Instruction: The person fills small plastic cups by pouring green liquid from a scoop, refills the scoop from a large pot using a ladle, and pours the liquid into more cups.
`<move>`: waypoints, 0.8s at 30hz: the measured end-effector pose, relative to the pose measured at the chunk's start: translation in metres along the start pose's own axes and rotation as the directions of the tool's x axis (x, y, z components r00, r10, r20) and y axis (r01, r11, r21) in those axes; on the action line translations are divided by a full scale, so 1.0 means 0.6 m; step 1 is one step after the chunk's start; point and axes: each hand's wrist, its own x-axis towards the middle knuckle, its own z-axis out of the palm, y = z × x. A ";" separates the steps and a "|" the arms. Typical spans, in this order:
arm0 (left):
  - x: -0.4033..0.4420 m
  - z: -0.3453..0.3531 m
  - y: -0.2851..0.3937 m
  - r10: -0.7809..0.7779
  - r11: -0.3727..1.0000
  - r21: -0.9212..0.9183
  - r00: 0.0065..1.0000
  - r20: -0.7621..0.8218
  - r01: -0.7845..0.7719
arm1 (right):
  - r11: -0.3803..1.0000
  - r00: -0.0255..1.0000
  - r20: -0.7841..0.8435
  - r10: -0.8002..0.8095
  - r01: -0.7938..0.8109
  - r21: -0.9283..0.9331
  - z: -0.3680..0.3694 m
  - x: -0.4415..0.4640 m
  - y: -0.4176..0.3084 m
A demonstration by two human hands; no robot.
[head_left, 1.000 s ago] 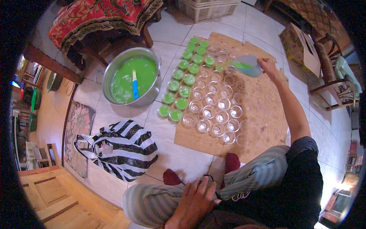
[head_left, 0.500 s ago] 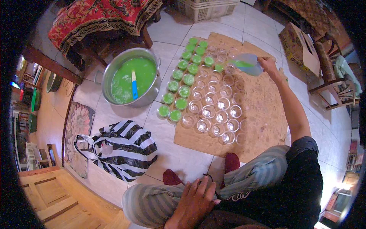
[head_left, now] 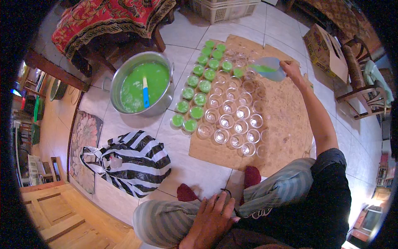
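Note:
My right hand (head_left: 291, 71) grips the handle of a translucent plastic jug (head_left: 273, 75). Green liquid lies in the jug, which is tilted with its spout leftward over the cups. Just left of the spout is a cup holding green liquid (head_left: 238, 72). Nearer to me stand rows of empty clear plastic cups (head_left: 243, 112). Two rows of cups filled with green liquid (head_left: 200, 99) line the left side. My left hand (head_left: 212, 218) rests on my lap, fingers stretched out, holding nothing.
Left of the cups stands a large metal pot (head_left: 172, 89) of green liquid with a blue-handled utensil (head_left: 146, 96) in it. A striped plastic bag (head_left: 141, 164) lies on the tiles. Cardboard (head_left: 286, 137) lies under many cups. A carton (head_left: 326, 54) and chair (head_left: 365, 95) stand at right.
Almost nothing differs. The jug stays tilted over the same cups, and the left hand keeps its place on my lap.

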 end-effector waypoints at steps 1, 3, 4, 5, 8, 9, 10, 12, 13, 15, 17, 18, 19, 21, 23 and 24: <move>0.000 0.000 0.000 0.001 1.000 -0.004 1.000 0.004 -0.001 | 1.000 1.000 0.013 0.007 -0.007 0.019 -0.001 -0.001 -0.003; 0.001 -0.001 -0.002 0.003 1.000 -0.011 1.000 0.012 -0.003 | 0.999 0.999 0.023 0.028 -0.028 0.018 -0.001 0.000 -0.005; 0.000 0.002 -0.005 0.021 1.000 0.000 1.000 0.019 -0.021 | 0.999 0.999 0.021 0.042 -0.042 -0.003 0.000 0.002 -0.005; -0.002 0.007 -0.011 0.039 0.999 0.011 0.999 0.026 -0.039 | 0.998 0.998 0.018 0.056 -0.056 -0.023 0.000 0.004 -0.005; -0.006 0.020 -0.020 0.060 0.998 0.031 0.997 0.042 -0.061 | 0.998 0.998 0.020 0.056 -0.055 -0.032 0.004 0.011 0.004; -0.005 0.018 -0.020 0.062 0.997 0.036 0.997 0.046 -0.063 | 0.998 0.999 0.018 0.047 -0.046 -0.035 0.003 0.010 0.003; -0.005 0.015 -0.017 0.047 0.998 0.035 0.998 0.051 -0.049 | 0.999 0.999 0.016 0.038 -0.037 -0.038 0.003 0.009 0.001; -0.005 0.006 -0.009 0.018 0.999 0.032 0.998 0.063 -0.020 | 0.998 0.999 0.011 0.035 -0.034 -0.047 0.003 0.009 0.001; -0.005 0.006 -0.009 0.015 0.999 0.033 0.998 0.068 -0.018 | 0.998 0.999 0.009 0.041 -0.040 -0.053 0.005 0.012 0.002; -0.004 0.007 -0.009 0.010 0.999 0.037 0.997 0.077 -0.013 | 0.997 0.999 0.008 0.044 -0.044 -0.063 0.005 0.013 0.003; -0.007 0.010 -0.011 0.021 0.999 0.040 0.998 0.063 -0.024 | 0.997 0.999 0.012 0.041 -0.040 -0.072 0.004 0.013 0.002; -0.008 0.012 -0.012 0.026 0.999 0.041 0.998 0.056 -0.029 | 0.997 0.999 0.011 0.040 -0.039 -0.062 0.005 0.014 0.003; -0.007 0.012 -0.013 0.030 0.999 0.043 0.997 0.065 -0.033 | 0.998 0.999 0.010 0.038 -0.038 -0.052 0.006 0.015 0.004; -0.004 0.011 -0.016 0.036 0.998 0.047 0.996 0.081 -0.040 | 0.999 0.999 0.003 0.032 -0.032 -0.036 0.008 0.016 0.006; -0.004 0.011 -0.013 0.033 0.997 0.060 0.997 0.065 -0.037 | 0.999 1.000 -0.007 0.021 -0.022 -0.024 0.009 0.017 0.007; -0.003 0.010 -0.012 0.031 0.997 0.067 0.998 0.058 -0.035 | 1.000 1.000 -0.007 0.011 -0.011 -0.012 0.009 0.016 0.005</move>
